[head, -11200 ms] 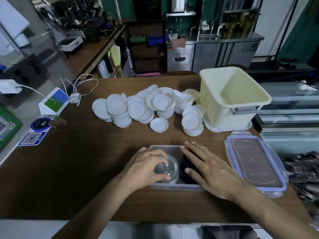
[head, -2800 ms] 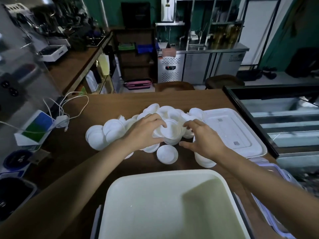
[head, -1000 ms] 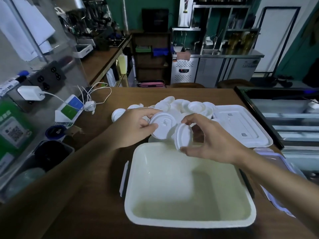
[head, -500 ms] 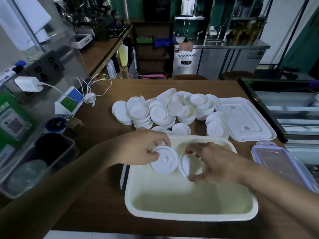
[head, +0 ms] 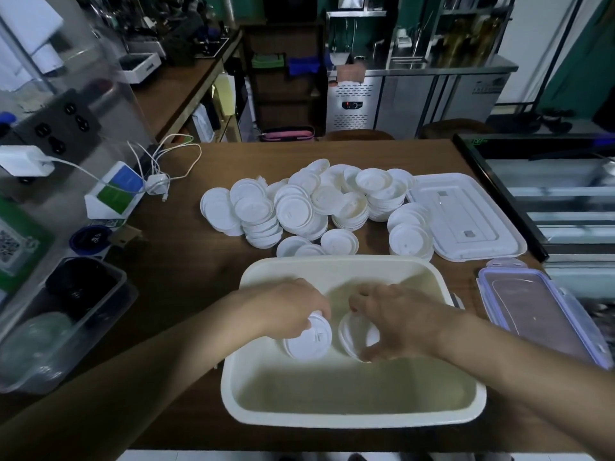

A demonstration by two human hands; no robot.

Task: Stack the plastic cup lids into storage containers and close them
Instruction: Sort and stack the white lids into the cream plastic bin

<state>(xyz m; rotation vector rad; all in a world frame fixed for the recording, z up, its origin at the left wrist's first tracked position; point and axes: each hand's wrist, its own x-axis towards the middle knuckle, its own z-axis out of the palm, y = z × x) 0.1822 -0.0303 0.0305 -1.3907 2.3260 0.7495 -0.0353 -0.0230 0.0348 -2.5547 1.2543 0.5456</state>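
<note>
A cream storage tub (head: 352, 419) sits at the near table edge. Inside it, my left hand (head: 286, 311) grips a small stack of white cup lids (head: 309, 342), and my right hand (head: 396, 321) grips a second stack of white lids (head: 352, 334) tilted on edge beside the first. Both stacks are low in the tub's left half. A large heap of loose white lids (head: 299, 207) lies on the table beyond the tub. The tub's white cover (head: 462, 214) lies flat at the far right.
A clear container holding black and clear lids (head: 56, 317) stands at the left edge. Its purple-rimmed cover (head: 539, 314) lies to the right of the tub. A charger, cables (head: 166, 161) and a small card stand (head: 116, 191) sit at the far left.
Both hands have lowered their lid stacks from the tub's far rim deeper into the tub and toward me. The heap on the table has not moved.
</note>
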